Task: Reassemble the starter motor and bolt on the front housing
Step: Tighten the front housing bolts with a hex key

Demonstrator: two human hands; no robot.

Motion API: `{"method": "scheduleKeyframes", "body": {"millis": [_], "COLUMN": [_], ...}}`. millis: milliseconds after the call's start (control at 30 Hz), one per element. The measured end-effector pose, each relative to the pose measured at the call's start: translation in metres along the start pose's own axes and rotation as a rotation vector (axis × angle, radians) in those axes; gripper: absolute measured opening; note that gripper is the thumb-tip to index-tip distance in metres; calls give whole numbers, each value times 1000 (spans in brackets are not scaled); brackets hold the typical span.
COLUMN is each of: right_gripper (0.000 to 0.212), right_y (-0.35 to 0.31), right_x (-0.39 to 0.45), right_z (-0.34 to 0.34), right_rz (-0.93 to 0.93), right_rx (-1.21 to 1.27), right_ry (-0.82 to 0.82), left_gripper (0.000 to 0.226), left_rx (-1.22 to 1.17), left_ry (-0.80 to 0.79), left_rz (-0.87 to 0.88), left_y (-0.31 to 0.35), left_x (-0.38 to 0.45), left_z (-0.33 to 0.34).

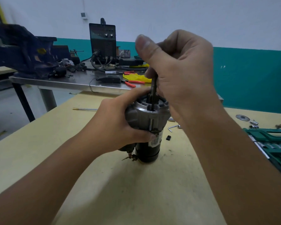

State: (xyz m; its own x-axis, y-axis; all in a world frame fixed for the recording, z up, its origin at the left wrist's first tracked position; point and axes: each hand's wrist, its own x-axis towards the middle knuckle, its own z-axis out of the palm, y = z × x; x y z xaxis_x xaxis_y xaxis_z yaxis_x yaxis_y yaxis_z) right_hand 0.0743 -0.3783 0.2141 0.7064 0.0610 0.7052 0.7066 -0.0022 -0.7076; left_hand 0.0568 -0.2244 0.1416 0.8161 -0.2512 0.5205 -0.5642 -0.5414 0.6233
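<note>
The starter motor (148, 148) stands upright on the yellow table (39, 151), black body below, grey front housing (146, 114) on top. My left hand (120, 125) grips the housing from the left side. Above it, my right hand (180, 65) holds a thin dark tool shaft (154, 88) that runs straight down into the top of the housing. The shaft's tip and its upper end are hidden, one by the housing, the other by my fingers.
A green socket-set case (272, 143) lies at the right edge, with loose sockets (254, 122), a washer (242, 117) and a hex key (172, 127) nearby. A thin rod (84, 109) lies at the table's far side. Behind stands a metal bench (63, 82) with a welder (102, 43), pliers and a vise.
</note>
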Motion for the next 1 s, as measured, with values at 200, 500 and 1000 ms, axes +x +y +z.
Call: {"method": "scheduleKeyframes", "body": {"millis": [200,500,1000], "right_gripper": [36,20,18], "right_y": [1,-1,16], "right_x": [3,7,11], "right_z": [5,-18,-28], "right_rz": [-33,-12,37], "right_rx": [-152,44,522], "right_ry": [150,-222,-185], "left_gripper": [95,97,92], "left_rx": [12,1,-122], "left_ry": [-20,9,-18], "left_rz": [-15,-1,21], "left_y": [-2,-1,-19], "left_x": [1,0,4], "left_z": [2,2,-4]}}
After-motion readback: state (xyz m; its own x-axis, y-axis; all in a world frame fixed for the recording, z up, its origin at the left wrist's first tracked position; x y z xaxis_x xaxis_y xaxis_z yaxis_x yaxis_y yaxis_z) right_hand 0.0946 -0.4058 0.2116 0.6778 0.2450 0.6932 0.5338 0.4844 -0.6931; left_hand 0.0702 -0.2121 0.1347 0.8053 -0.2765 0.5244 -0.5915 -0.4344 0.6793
